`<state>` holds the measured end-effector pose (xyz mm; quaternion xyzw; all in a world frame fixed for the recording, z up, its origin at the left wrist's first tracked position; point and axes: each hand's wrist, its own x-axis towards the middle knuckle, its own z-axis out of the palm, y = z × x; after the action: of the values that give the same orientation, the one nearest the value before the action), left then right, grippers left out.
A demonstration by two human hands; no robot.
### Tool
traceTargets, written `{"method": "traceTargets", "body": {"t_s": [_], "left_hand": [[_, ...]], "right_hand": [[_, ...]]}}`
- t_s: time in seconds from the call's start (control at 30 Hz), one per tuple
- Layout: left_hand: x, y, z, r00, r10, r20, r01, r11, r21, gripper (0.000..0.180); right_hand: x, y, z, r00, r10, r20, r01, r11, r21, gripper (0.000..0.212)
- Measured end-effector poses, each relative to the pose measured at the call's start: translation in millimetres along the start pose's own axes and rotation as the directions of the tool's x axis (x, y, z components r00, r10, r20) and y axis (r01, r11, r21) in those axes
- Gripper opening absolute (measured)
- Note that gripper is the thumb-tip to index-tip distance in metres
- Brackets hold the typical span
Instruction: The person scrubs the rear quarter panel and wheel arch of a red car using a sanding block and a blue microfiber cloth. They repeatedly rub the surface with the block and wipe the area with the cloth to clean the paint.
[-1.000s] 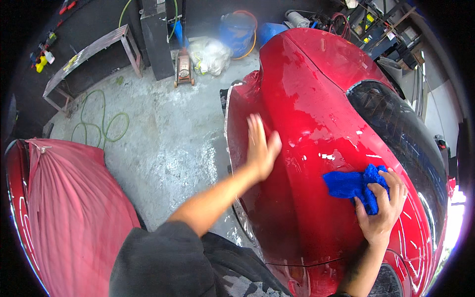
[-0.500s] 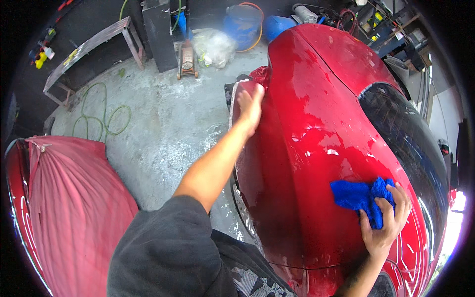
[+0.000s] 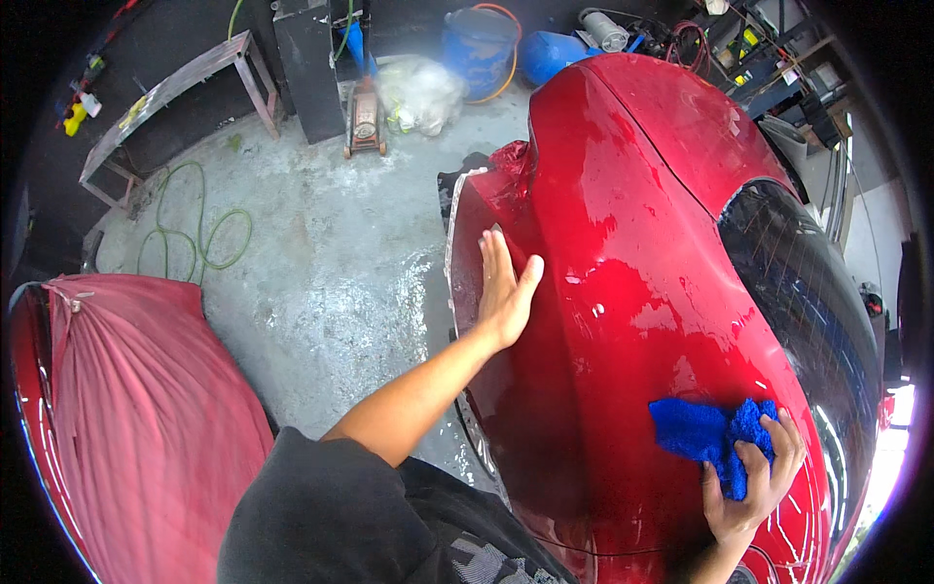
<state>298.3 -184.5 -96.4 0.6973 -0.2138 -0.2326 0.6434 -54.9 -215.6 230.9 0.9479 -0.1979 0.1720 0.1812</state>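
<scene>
A glossy red car (image 3: 623, 321) with wet streaks and droplets on its paint fills the middle and right. My left hand (image 3: 506, 297) presses against the panel near its left edge, fingers stretched together and thumb apart. A small grey-dark corner of a thin piece (image 3: 497, 229) pokes out past the fingertips; the rest is hidden under the hand. On the right, my right hand (image 3: 764, 477) grips a bunched blue microfibre cloth (image 3: 691, 428), which lies on the upper body panel beside the dark rear window (image 3: 798, 273).
A pink fabric cover (image 3: 146, 389) drapes another red car at left. A green hose (image 3: 199, 243) loops over the wet grey floor. Farther back stand a bench (image 3: 185, 83), a floor jack (image 3: 365, 127), a plastic bag (image 3: 423, 92) and a blue drum (image 3: 477, 54).
My left hand has slid toward me along the car's left panel. My right hand and the blue cloth have shifted slightly lower in view, as the view itself moved a little.
</scene>
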Motion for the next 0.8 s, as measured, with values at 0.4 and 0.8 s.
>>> {"method": "traceTargets", "body": {"t_s": [0.4,0.8], "left_hand": [[43,-14,-19,1.000,-0.003,-0.021,0.004,1.000,0.012,0.108],[-27,-22,-5,0.990,0.139,0.010,-0.139,0.975,0.175,0.093]], "right_hand": [[-2,3,1,1.000,0.013,0.022,-0.012,1.000,-0.011,0.041],[-3,8,3,0.999,-0.028,0.036,0.027,1.000,0.004,0.044]]}}
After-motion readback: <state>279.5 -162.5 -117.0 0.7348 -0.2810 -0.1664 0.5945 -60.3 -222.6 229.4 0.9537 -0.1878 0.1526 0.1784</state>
